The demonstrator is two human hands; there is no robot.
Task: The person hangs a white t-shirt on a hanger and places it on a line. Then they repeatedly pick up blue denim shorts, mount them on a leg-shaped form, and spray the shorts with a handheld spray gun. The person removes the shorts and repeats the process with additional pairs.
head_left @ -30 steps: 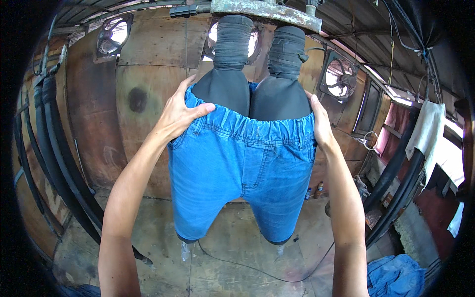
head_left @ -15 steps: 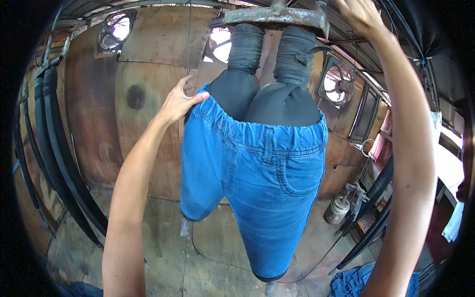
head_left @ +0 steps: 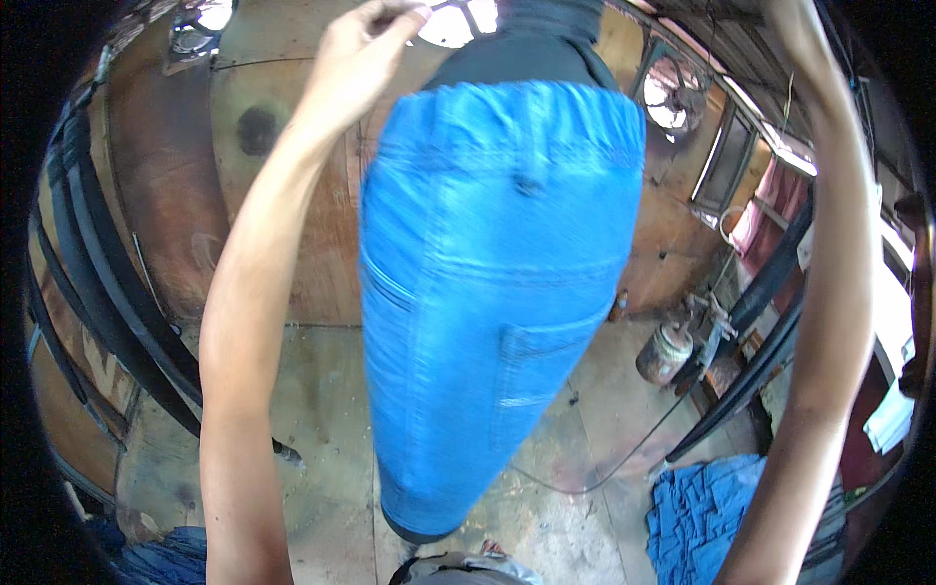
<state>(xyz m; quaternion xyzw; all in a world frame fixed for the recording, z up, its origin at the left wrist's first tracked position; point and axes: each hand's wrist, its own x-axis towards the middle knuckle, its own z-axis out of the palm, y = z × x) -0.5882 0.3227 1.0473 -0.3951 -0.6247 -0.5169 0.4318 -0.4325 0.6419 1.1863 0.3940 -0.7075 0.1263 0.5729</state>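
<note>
Blue denim shorts (head_left: pixel 487 224) with a gathered elastic waistband hang on a black padded form (head_left: pixel 546 57), whose dark end shows below the leg. A patch pocket on them faces me. My left hand (head_left: pixel 366 44) is raised beside the top of the form, off the waistband. Its thumb stands apart from the loosely curled fingers, and nothing shows in it. My right hand (head_left: pixel 795 19) reaches up at the upper right, blurred and cut by the frame's edge. Its fingers and anything they touch are hidden.
Long black tubes (head_left: pixel 102 244) hang at the left. A spray gun with a metal cup (head_left: pixel 666 353) is at the right, its hose trailing over the floor. Folded denim (head_left: pixel 697 517) lies at lower right, more denim (head_left: pixel 166 558) at lower left. A wall fan (head_left: pixel 673 93) is behind.
The form with the shorts has turned, showing a patch pocket instead of the curved one. My left hand has left the waistband and risen. The view has shifted, with the metal head bracket out of sight.
</note>
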